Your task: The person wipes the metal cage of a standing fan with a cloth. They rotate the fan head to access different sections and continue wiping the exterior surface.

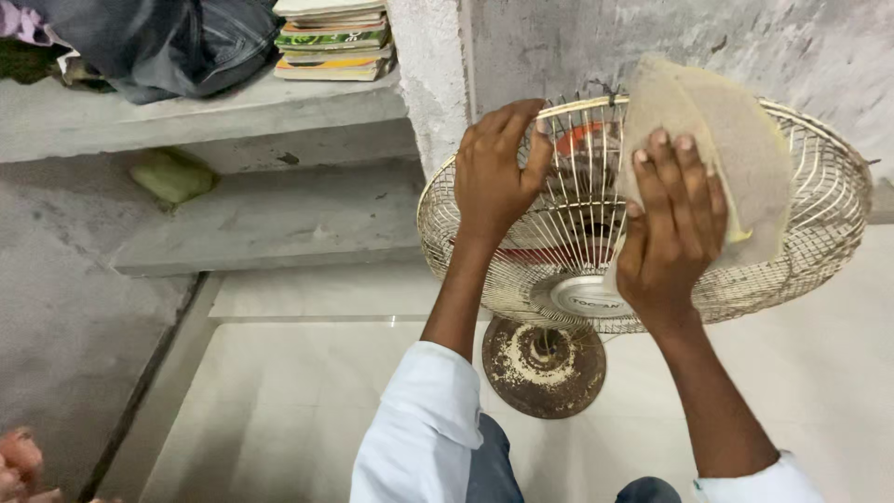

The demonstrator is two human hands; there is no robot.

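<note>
Dust still sat thick on the fan cage [819, 200] on the floor. Our left hand [494, 168] curled its fingers round the top rim. Our right hand [672, 228] pressed a folded cloth [736, 140] flat on the wires. Most looked unwiped.

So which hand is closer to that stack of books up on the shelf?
Left. The left hand grips the fan guard rim nearest the stack of books; the right hand, pressing a cloth, is farther away.
</note>
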